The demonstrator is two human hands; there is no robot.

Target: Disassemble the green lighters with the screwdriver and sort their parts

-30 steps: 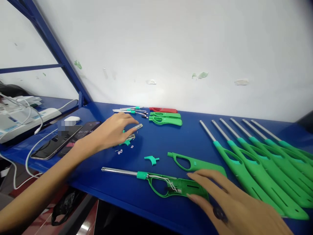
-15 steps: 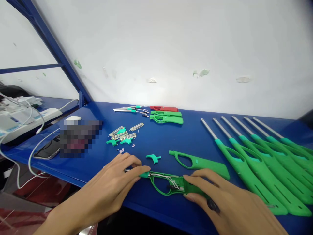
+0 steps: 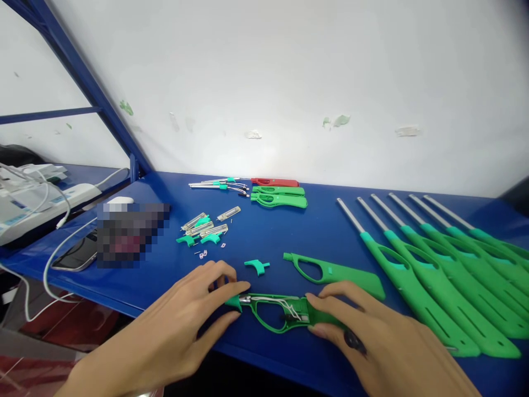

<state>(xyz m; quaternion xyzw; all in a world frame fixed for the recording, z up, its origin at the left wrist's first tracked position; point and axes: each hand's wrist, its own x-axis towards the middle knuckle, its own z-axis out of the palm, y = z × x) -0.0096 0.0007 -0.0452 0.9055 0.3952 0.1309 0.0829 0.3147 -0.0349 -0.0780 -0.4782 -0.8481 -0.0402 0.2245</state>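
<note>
My left hand [image 3: 194,314] pinches a teal collar [image 3: 233,302] on the lighter nozzle, most of which my fingers hide. Its bare metal end [image 3: 245,299] sits by the front of an opened green lighter casing half [image 3: 278,328]. White wires [image 3: 285,302] run along the inside of that casing. My right hand [image 3: 384,342] grips the wide rear of the casing between thumb and fingers. A black rounded piece [image 3: 354,342] shows under its palm; I cannot tell what it is. Just beyond lie a teal trigger [image 3: 258,267] and another green casing half [image 3: 347,274].
Several green lighters with metal nozzles [image 3: 407,286] lie in a row at right. Clear fuel tanks [image 3: 199,228] and more teal triggers are at left centre. Nozzles with wires [image 3: 215,184] and red and green casings [image 3: 279,199] lie by the wall. A phone [image 3: 78,252] is far left.
My left hand has drawn the teal collar slightly left, so more of the metal end shows at the casing's front. My left thumb has dropped lower. The right hand keeps its grip.
</note>
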